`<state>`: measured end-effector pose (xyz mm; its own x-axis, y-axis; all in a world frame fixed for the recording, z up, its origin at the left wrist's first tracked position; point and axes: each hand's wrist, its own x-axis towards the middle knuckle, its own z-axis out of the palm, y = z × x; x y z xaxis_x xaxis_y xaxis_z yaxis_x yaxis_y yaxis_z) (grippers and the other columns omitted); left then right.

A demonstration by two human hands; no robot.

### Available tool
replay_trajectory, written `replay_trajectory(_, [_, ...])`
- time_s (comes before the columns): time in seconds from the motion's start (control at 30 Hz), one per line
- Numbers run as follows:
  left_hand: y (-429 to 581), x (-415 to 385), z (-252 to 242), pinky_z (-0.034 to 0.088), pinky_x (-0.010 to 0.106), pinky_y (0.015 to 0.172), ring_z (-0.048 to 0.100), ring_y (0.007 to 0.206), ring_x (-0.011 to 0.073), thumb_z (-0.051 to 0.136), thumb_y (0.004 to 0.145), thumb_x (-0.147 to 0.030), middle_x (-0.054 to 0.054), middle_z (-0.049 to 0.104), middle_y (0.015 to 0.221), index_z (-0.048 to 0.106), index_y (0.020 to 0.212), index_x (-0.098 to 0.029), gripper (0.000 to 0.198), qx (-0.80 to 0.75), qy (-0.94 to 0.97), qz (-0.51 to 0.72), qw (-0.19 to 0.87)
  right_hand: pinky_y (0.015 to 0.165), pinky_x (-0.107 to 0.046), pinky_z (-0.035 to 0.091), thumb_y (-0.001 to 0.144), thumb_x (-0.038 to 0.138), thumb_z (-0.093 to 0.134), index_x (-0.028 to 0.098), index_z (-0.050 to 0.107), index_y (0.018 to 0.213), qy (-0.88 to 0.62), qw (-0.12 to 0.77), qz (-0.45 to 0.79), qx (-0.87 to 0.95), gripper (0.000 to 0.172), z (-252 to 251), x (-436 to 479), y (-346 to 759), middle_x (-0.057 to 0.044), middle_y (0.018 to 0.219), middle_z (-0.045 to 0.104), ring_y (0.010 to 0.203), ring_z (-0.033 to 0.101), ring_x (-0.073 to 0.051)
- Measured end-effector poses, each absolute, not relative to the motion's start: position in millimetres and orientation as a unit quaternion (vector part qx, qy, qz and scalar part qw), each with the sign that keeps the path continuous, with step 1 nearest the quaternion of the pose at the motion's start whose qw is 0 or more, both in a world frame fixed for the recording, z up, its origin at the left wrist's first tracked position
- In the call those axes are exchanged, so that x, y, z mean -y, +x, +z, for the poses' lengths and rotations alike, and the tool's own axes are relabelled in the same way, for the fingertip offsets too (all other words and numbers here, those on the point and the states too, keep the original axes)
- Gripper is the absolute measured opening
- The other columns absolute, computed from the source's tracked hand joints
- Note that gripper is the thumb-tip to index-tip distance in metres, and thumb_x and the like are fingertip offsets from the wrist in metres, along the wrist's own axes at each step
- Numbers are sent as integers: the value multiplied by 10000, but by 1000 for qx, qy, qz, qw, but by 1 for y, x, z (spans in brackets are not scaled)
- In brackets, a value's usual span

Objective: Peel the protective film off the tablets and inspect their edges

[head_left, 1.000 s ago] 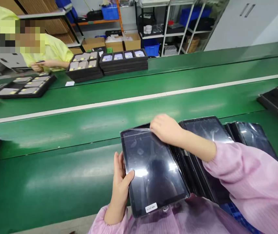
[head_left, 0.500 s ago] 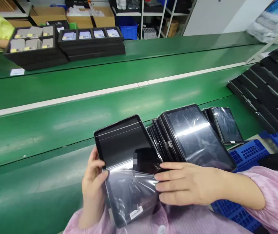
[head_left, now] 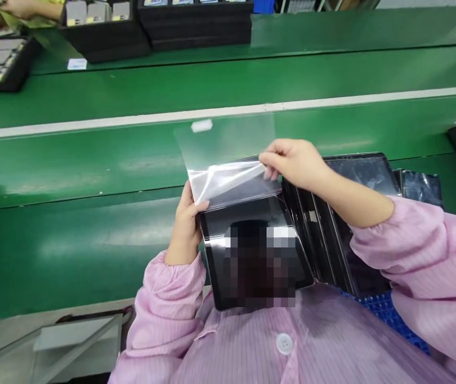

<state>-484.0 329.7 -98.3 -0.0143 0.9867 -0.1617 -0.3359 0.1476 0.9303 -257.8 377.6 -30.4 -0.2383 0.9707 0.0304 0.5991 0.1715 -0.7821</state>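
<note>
A dark glass tablet screen (head_left: pixel 220 266) tilts up against my front, its near edge close to my shirt. My left hand (head_left: pixel 190 216) grips its left edge, the thumb on the front near the far left corner. Clear plastic film (head_left: pixel 231 184) is folded back over the far part of the screen and stands out beyond it, with a white label (head_left: pixel 201 126) on its far end. The film's right side is pinched between the fingers of my right hand (head_left: pixel 289 162), above the screen's far right corner.
Several more tablet screens (head_left: pixel 356 170) lie stacked to the right, partly under my right arm. A blue plastic crate (head_left: pixel 398 317) shows below them. Across the green bench (head_left: pixel 140 160), black foam trays (head_left: pixel 199 32) stand near another person's hands (head_left: pixel 39 8).
My right hand has moved up and away from me, lifting the film from the near part of the screen to its far end. The view has tilted down and turned left.
</note>
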Motion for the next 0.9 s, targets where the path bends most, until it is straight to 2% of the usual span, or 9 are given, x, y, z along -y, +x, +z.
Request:
replay_trajectory(0.13, [-482,-329,-93,360,428,1087,418,1315,306,656,572,-186,58,565,1323,560,1182,-224,618,-464,325,533,628,542,-233,498,876,181,577,148,601,711,-556,307,444,633,170,-27,-380,-257,-8,588,654,508,618,-114])
replay_trajectory(0.23, [-482,-328,-89,299,456,1120,345,1362,327,676,571,-240,96,419,1461,459,1303,-216,763,-524,339,521,582,829,-369,531,851,243,634,160,678,878,-381,259,446,767,98,-24,-342,-244,-52,857,733,816,695,-181])
replay_trajectory(0.33, [-493,-325,-78,197,472,1154,241,1412,323,706,612,-335,153,247,1543,243,1441,-166,964,-633,408,459,471,1117,-532,248,795,314,722,167,678,1028,-155,148,416,884,279,-17,-292,-223,-68,1020,725,1128,602,-247])
replay_trajectory(0.4, [-506,-324,-64,103,497,1167,138,1438,329,672,694,-444,166,177,1562,224,1451,-117,938,-694,507,374,349,1137,-473,242,807,330,715,146,672,1056,-90,111,428,893,312,-11,-272,-202,-63,1002,731,1078,633,-215])
replay_trajectory(0.47, [-516,-323,-48,138,555,1149,161,1430,344,589,776,-499,146,214,1556,320,1416,-141,781,-727,576,285,243,1058,-369,392,867,317,641,153,676,1060,-154,156,417,882,256,-7,-273,-171,-50,985,734,932,683,-162])
replay_trajectory(0.53, [-512,-316,-32,218,597,1117,219,1416,344,507,829,-541,72,295,1536,414,1360,-248,613,-701,647,254,157,959,-342,476,902,284,562,187,695,1012,-332,256,347,839,198,-5,-291,-132,-40,983,731,903,679,-159])
replay_trajectory(0.67, [-441,-280,-9,422,534,1013,412,1319,303,476,889,-416,24,453,1430,536,1182,-317,315,-412,876,235,81,932,-425,478,820,184,552,201,703,856,-648,374,239,619,157,-24,-346,-58,-57,955,722,935,655,-221])
replay_trajectory(0.77, [-365,-249,-15,379,514,1031,483,1222,290,568,856,-405,62,598,1222,582,1017,-242,230,-228,960,152,64,918,-434,484,782,171,581,166,682,906,-675,388,291,556,161,-53,-365,-36,-79,963,710,899,654,-223])
replay_trajectory(0.9, [-312,-229,-42,391,447,930,555,933,247,710,737,-452,55,626,914,574,821,-188,309,-191,979,69,16,922,-397,485,764,187,618,165,654,1003,-644,401,349,550,243,-78,-355,-32,-69,1019,697,915,649,-198])
